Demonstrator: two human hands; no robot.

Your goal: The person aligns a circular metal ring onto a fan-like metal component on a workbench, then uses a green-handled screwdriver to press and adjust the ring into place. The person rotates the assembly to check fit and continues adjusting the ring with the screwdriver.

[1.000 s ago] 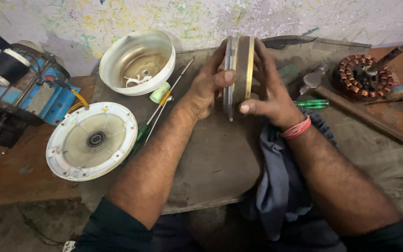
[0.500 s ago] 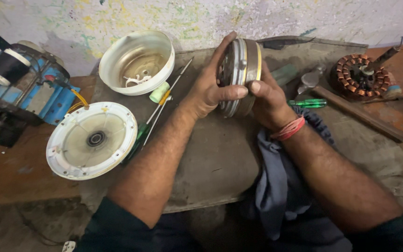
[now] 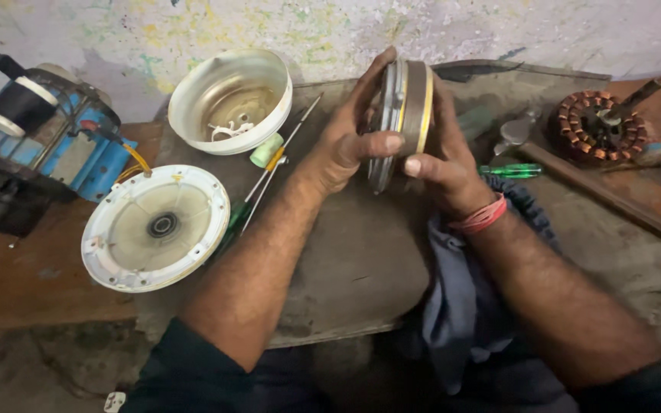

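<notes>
Motor housing (image 3: 405, 115): round metal disc w/ brass-coloured band, held on edge above grey bench slab (image 3: 361, 252), at slab's back-centre.
Change: vs. a sec ago, housing is tipped more toward left hand, open face now partly showing; left thumb has slid across the rim. Reads like it's being turned for a look, not set down.
Left hand (image 3: 350, 145): clamped on housing's left face, thumb over front edge.
Right hand (image 3: 441, 164): clamped on right face, red thread at wrist.
White end cover (image 3: 154, 227): flat, ribbed, bearing at centre; off slab's left edge.
White bowl cover (image 3: 231, 99): deep, shiny inside; slab's back-left corner.
Stator (image 3: 594, 122): copper coils in ring; right of slab.
Cloth (image 3: 460, 306): blue-grey, soft, draped on slab's front-right.
</notes>
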